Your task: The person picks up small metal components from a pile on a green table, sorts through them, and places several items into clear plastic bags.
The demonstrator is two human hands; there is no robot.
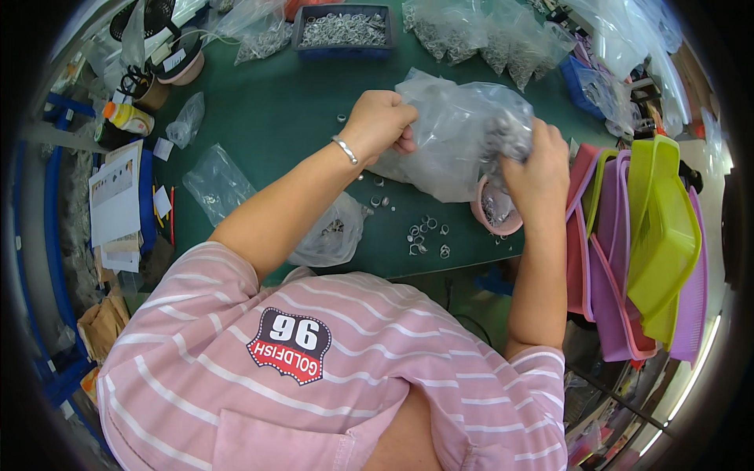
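Observation:
My left hand (382, 125) is closed on the edge of a large clear plastic bag (444, 145), pulling it up above the green table. On the bag's right side, my right hand (540, 169) is curled round a clump of silver rings (506, 140). Motion smears this clump, and I cannot tell whether bag film lies between it and the fingers. Just below that hand sits a pink bowl (509, 225) with more small metal pieces in it. Several loose rings (428, 224) lie on the table left of the bowl.
A dark blue tray (343, 53) heaped with rings stands at the far edge, with filled plastic bags (487, 35) to its right. Nearer me lies an opened bag (334, 231). Coloured plastic baskets (664, 235) are stacked at the right; papers (116, 196) and a bottle (129, 118) are left.

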